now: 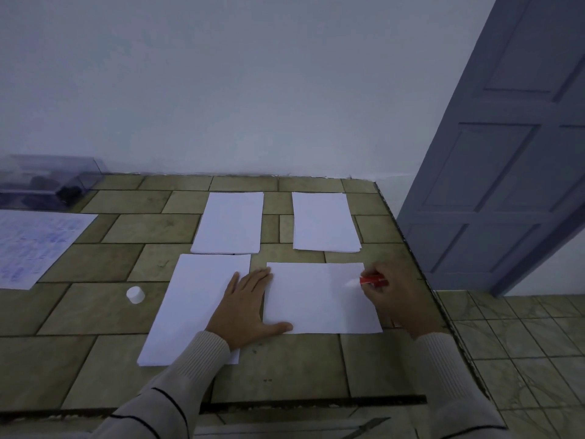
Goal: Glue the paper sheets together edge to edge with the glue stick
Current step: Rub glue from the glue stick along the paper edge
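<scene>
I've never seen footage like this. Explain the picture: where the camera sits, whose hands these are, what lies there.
No machine here: a person wears one camera on the head, looking down at their own hands. The left hand lies flat on the left edge of a white sheet. The right hand holds a red glue stick, its tip over that sheet near the right edge. On the tiled counter also lie a second sheet at left, two paper piles farther back, a white cap, a printed page and a clear box.
</scene>
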